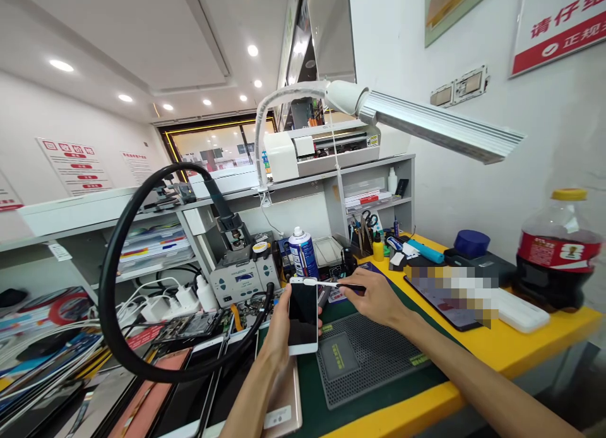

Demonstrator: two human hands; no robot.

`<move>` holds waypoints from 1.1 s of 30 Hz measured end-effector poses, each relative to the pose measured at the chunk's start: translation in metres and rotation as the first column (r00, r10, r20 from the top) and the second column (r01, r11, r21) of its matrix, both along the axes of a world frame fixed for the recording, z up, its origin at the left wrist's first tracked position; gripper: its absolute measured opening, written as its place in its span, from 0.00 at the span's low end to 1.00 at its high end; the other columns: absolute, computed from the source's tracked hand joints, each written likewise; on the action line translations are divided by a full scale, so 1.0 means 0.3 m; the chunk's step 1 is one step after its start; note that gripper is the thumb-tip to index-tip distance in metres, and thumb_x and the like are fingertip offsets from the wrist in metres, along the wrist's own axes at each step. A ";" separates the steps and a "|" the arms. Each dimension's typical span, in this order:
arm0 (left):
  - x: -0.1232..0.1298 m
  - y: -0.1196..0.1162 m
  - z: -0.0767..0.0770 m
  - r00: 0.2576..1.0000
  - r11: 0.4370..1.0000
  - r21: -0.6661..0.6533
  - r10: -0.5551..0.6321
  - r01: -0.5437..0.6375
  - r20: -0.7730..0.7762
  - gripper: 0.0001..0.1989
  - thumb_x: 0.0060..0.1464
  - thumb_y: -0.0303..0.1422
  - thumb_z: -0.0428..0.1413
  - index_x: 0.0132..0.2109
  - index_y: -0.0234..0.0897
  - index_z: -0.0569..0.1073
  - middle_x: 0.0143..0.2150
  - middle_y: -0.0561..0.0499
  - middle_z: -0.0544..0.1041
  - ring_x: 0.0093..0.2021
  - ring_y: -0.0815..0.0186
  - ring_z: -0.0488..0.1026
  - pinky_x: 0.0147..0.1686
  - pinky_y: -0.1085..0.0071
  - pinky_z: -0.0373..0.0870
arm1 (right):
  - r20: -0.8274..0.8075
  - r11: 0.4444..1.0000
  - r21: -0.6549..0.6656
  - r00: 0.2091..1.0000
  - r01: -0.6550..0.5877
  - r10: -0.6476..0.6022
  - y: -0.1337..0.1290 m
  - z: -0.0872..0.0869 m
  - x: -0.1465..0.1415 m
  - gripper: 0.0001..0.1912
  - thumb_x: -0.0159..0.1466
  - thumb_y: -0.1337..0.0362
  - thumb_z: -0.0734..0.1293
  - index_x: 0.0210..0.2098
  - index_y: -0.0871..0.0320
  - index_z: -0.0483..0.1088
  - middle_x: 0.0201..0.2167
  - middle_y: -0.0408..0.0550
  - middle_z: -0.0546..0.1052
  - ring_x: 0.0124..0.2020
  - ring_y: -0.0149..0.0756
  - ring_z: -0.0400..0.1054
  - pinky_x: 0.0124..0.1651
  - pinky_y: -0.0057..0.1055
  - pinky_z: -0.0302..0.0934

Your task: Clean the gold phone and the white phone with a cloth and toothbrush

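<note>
My left hand (279, 327) is closed around a white-framed smartphone (303, 324), held upright with its dark screen facing me. In my right hand (372, 296) is a slim black-handled tool (353, 287) with a pale shaft and whitish tip. That tip lies at the phone's top edge; whether it presses on the glass I cannot tell. Below both hands a grey perforated work mat (374, 349) rests on a dark green mat (315, 394). The fingers behind the phone are mostly hidden.
Phones and tablets (184, 394) crowd the left side, under a looping black hose (106, 286). A grey soldering or hot-air station (243, 280) and a blue spray can (303, 255) stand behind. Rightward are a white power bank (521, 308) and a cola bottle (556, 255). A lamp (440, 122) hangs above.
</note>
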State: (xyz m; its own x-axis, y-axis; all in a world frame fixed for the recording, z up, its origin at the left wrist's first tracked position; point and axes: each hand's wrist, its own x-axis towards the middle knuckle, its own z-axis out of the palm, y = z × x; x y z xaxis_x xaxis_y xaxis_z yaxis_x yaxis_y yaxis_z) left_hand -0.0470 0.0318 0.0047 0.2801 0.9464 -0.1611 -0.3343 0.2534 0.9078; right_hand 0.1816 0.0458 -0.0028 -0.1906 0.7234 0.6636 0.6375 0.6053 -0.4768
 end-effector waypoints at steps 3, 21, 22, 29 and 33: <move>0.000 0.003 -0.001 0.999 1.000 0.008 0.017 -0.017 -0.034 0.27 0.60 0.53 0.49 0.46 0.31 0.74 0.32 0.43 0.80 0.25 0.60 0.77 0.28 0.64 0.77 | -0.002 1.000 -0.003 1.000 -0.010 0.010 0.001 -0.003 -0.005 0.13 0.66 0.60 0.66 0.45 0.56 0.79 0.33 0.49 0.77 0.28 0.35 0.69 0.29 0.30 0.64; -0.010 0.019 -0.015 0.998 0.999 -0.031 0.023 -0.025 -0.066 0.31 0.59 0.55 0.50 0.44 0.28 0.75 0.36 0.38 0.81 0.27 0.57 0.79 0.30 0.60 0.79 | -0.067 0.993 -0.072 0.994 -0.097 0.092 0.026 0.000 0.017 0.12 0.63 0.60 0.67 0.41 0.55 0.81 0.34 0.51 0.80 0.35 0.39 0.72 0.33 0.30 0.64; -0.013 0.018 -0.010 0.999 1.000 -0.014 0.020 -0.021 -0.035 0.30 0.60 0.54 0.49 0.44 0.27 0.75 0.35 0.38 0.81 0.27 0.57 0.78 0.31 0.59 0.79 | -0.070 0.993 -0.080 0.994 -0.089 0.084 0.032 0.005 0.031 0.11 0.62 0.60 0.68 0.40 0.56 0.81 0.34 0.51 0.80 0.36 0.40 0.72 0.35 0.31 0.64; -0.049 0.025 0.022 0.984 0.992 0.037 0.119 -0.124 0.132 0.25 0.64 0.48 0.46 0.50 0.29 0.74 0.36 0.39 0.81 0.29 0.56 0.80 0.32 0.57 0.79 | -0.048 0.977 -0.213 0.999 -0.031 0.022 0.053 0.042 0.184 0.22 0.66 0.53 0.62 0.46 0.64 0.78 0.24 0.49 0.78 0.22 0.34 0.68 0.25 0.28 0.61; -0.060 0.035 0.019 0.976 0.981 0.044 0.182 -0.188 0.116 0.26 0.65 0.47 0.44 0.50 0.29 0.74 0.35 0.38 0.82 0.30 0.55 0.80 0.31 0.59 0.80 | 0.118 0.955 -0.298 0.992 -0.003 0.040 0.023 0.024 0.246 0.20 0.65 0.53 0.64 0.44 0.60 0.80 0.26 0.49 0.80 0.25 0.37 0.71 0.28 0.28 0.61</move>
